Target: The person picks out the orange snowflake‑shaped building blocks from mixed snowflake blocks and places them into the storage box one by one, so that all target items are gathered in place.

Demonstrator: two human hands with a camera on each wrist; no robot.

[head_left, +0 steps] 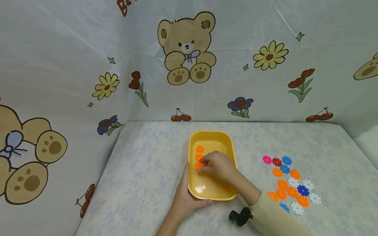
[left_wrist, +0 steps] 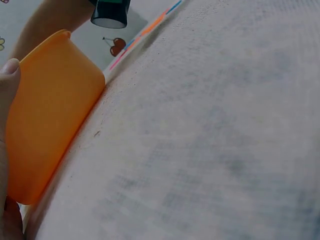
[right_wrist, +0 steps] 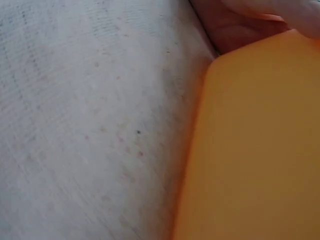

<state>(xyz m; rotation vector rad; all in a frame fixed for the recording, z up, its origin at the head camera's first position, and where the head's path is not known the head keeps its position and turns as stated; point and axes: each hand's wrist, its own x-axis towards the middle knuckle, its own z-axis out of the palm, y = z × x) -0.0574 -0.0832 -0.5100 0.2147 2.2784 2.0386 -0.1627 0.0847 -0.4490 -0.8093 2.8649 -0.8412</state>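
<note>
In the head view a yellow plastic tray [head_left: 212, 193] lies on the table, with three orange flower-shaped discs [head_left: 199, 149] in a column along its left side. My left hand [head_left: 185, 200] holds the tray's near left corner, thumb along the near rim and fingers on the left side. Reaching in over the right rim, my right hand [head_left: 220, 165] has thumb and index finger on either side of the nearest orange disc [head_left: 199, 166]. The left wrist view shows the tray's outer wall [left_wrist: 55, 115] beside the left thumb; the right wrist view shows the opposite wall [right_wrist: 260, 140].
Right of the tray, several loose flower discs [head_left: 282, 184] in orange, white, blue, pink and red lie scattered on the pale table [head_left: 147, 177]. A dark green wrist-worn device [head_left: 240, 217] sits by the right sleeve. A bear-printed cloth [head_left: 236, 29] stands behind the table.
</note>
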